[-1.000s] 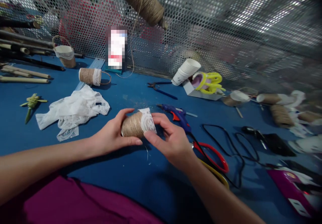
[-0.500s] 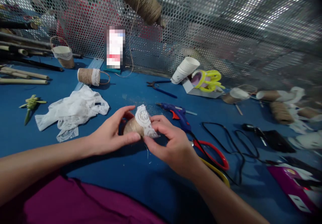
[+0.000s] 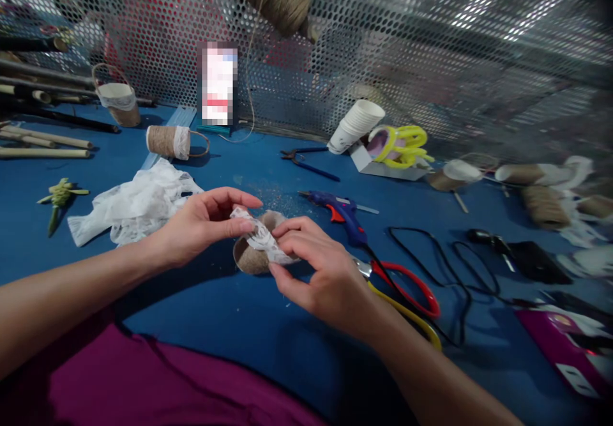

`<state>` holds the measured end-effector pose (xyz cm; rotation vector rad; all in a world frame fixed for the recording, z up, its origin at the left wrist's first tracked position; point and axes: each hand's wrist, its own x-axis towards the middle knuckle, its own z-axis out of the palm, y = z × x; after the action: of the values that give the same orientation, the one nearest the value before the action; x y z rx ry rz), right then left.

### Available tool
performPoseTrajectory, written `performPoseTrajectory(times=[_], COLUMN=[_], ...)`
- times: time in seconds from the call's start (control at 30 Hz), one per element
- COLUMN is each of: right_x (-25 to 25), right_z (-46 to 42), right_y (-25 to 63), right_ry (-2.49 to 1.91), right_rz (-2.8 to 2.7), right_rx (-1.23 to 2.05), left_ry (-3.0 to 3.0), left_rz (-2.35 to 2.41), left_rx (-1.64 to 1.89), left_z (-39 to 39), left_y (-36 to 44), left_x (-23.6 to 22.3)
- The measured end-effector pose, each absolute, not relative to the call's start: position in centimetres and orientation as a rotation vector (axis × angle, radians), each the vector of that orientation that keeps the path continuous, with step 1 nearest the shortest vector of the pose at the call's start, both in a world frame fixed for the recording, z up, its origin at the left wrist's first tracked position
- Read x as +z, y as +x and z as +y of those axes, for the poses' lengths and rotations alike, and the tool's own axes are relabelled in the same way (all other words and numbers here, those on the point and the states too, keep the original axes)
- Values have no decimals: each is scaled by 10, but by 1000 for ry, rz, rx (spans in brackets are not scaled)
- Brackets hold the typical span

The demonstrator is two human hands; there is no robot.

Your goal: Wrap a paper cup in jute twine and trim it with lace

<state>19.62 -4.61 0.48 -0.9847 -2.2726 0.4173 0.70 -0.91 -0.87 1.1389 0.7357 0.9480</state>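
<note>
A small cup wrapped in brown twine [image 3: 252,258] lies tilted over the blue table, its mouth toward the right. A strip of white lace [image 3: 260,237] runs across it. My left hand [image 3: 211,221] pinches the lace's upper left end between thumb and fingers, lifted off the twine. My right hand [image 3: 320,266] is closed around the cup's right end, where the lace meets the rim; its fingers cover part of both. Left of my left hand is a heap of white lace [image 3: 138,199]. Beyond my right hand lies a blue glue gun [image 3: 342,212].
Scissors with red and yellow handles [image 3: 412,285] lie beside my right wrist. Farther back are pliers [image 3: 311,164], stacked paper cups [image 3: 357,126] and a twine-wrapped basket [image 3: 167,142]. A phone [image 3: 218,84] stands against the mesh panel [image 3: 297,75]. A black cord [image 3: 431,247] loops at right.
My left hand has moved from the cup's twine side to the lace's end, pulling it up and left. The lace now stretches diagonally across the cup. My right hand stays on the cup.
</note>
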Motion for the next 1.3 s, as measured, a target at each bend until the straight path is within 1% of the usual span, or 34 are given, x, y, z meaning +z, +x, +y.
performPoseTrajectory(times=[0.2,0.33,0.63,0.87,1.13,1.3], right_x=[4,3,6,13,13,13], right_z=[-45,-42,-44,-48,-49,-49], right_y=[199,202,203,200,198,197], right_ry=[-1032,-1080,-1125,-1087,-1007,-976], right_rz=[-2233,-2198,-2148,-2171,-2152,-2139], right_rx=[443,495,651,725,752,826], left_ry=[1437,1499,1453,1466,1496,1482], left_rz=[738,674,657,837,837,840], left_rx=[837,741,753,842,845,811], left_z=[-12,-14,-19,-8,-8,-7], left_y=[2,1,0,2,5,4], left_x=[4,8,13,3,-3,-6])
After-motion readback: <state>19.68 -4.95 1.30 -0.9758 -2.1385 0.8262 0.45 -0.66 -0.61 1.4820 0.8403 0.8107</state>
